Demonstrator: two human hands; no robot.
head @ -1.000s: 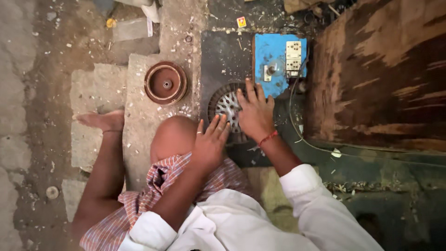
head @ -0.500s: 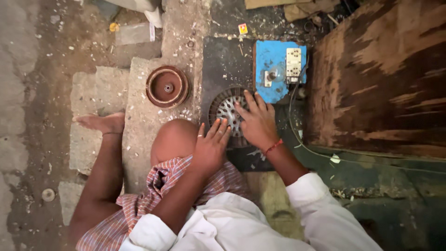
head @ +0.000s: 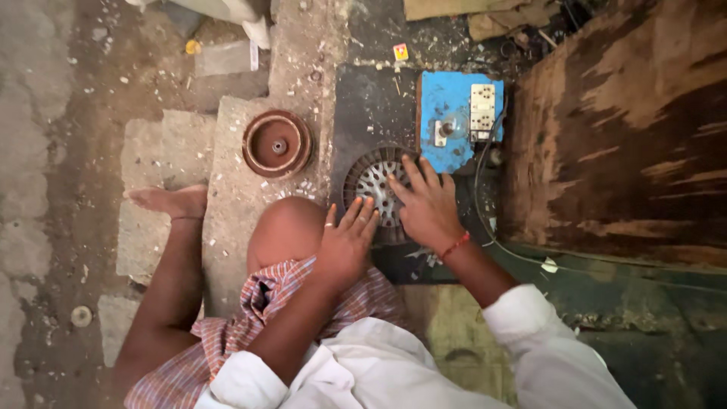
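A person crouched on the floor steadies a round, finned metal motor core (head: 376, 182) with both hands, apparently to keep it from shifting on the dark slab (head: 371, 106). The right hand (head: 428, 208) lies flat on it, fingers (head: 413, 173) spread over the fins; the left hand (head: 344, 242), wearing 1 ring, rests against its near edge, fingers loosely fanned. Just beyond the right fingertips sits a blue switch board (head: 454, 121). A brown round cover (head: 277, 143) lies left of the left fingers, set apart.
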